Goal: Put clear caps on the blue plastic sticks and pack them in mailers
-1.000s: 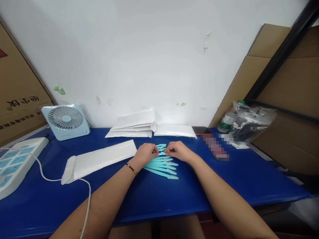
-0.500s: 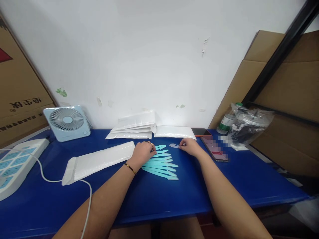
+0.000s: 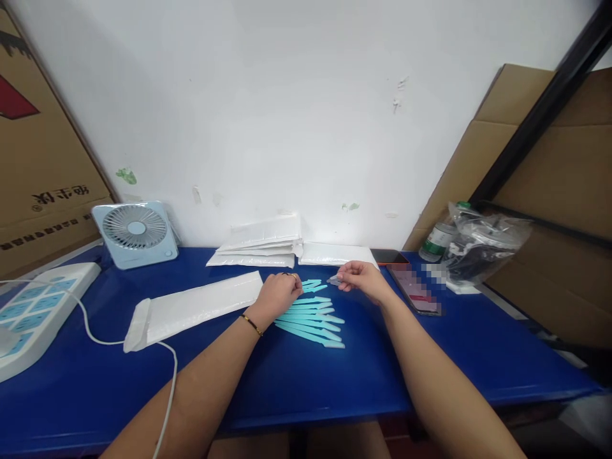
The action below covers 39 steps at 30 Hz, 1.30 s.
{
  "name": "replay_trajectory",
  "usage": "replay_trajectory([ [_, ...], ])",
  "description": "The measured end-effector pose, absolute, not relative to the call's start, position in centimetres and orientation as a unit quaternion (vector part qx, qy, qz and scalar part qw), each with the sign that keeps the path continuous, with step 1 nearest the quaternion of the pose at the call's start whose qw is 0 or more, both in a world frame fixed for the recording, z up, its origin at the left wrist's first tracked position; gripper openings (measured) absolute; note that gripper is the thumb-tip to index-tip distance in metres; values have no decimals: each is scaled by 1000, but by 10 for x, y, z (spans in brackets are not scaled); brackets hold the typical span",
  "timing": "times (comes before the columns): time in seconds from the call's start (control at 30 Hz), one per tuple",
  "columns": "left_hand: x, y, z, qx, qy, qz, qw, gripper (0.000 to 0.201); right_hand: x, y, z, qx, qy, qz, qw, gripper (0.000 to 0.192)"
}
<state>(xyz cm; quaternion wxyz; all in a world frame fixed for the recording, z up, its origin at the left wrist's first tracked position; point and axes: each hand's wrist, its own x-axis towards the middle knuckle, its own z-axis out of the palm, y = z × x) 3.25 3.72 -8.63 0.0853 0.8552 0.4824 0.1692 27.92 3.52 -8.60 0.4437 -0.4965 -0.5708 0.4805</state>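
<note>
A row of light blue sticks (image 3: 310, 319) lies on the blue tabletop (image 3: 430, 357), fanned out with their long sides running left to right. The left hand (image 3: 277, 294) rests curled on the left ends of the sticks, pressing them down. The right hand (image 3: 361, 277) hangs just above the tabletop, a little to the right of the top of the row, and pinches a small clear cap (image 3: 335, 280) between thumb and finger (it is tiny and hard to see well). The cap points left, toward the nearest stick tips. The left hand is the one closer to the sticks. A white padded envelope (image 3: 191, 309) lies to the left.
</note>
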Motion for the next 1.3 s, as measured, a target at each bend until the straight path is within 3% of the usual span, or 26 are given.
replay_trajectory([
  [0.17,32,37,-85,851,486,177,93,13,276,36,-91,-504,-590,454,439,36],
  [0.33,31,35,-83,843,488,188,122,14,272,37,-92,-485,-557,498,454,39],
  [0.67,31,37,-87,773,441,296,348,17,269,32,-89,-425,-487,583,492,35],
  [0.93,35,42,-91,752,461,326,339,26,257,31,-91,-414,-507,588,476,29],
  [1.1,43,33,-86,715,448,322,430,37,238,22,-86,-367,-516,595,495,30],
  [1.3,51,20,-77,688,404,319,512,35,223,18,-87,-348,-530,552,541,32],
])
